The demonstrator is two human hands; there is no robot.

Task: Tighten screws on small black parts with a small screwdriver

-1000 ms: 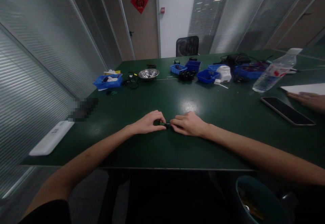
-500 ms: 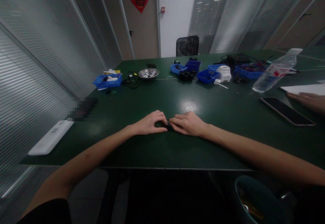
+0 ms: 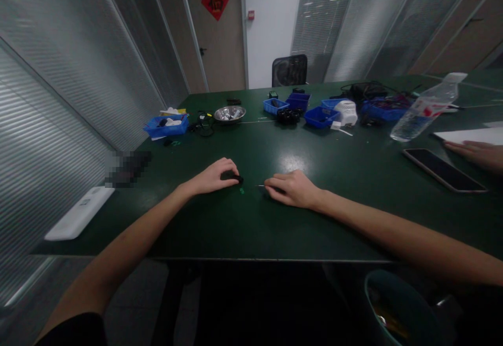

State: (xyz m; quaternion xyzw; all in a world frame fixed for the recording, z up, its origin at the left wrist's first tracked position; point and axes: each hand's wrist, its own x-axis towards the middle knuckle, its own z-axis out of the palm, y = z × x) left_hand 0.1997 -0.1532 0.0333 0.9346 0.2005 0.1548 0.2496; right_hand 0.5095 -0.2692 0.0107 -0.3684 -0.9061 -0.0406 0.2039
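Note:
My left hand [image 3: 215, 176] pinches a small black piece [image 3: 240, 179] between thumb and fingers, just above or on the green table [image 3: 251, 231]; its kind is too small to tell. Just below that piece lies a tiny bright green bit [image 3: 241, 191] on the tabletop. To the right, my right hand [image 3: 293, 188] rests with its fingers closed on a thin metal rod [image 3: 260, 185], whose tip points left toward my left hand. The rest of the rod is hidden inside the fingers. A gap of bare table separates the two hands.
Several blue trays [image 3: 320, 118], a steel bowl [image 3: 230, 114] and cables stand along the back. At right are a water bottle [image 3: 428, 108], a phone [image 3: 444, 170] and another person's hand [image 3: 475, 152]. A white device [image 3: 80, 212] lies left. Below the table edge is a bin [image 3: 393, 304].
My left hand has moved left and away from my right hand, taking the black piece along. The rod's tip and the green bit now show. My right hand has hardly moved.

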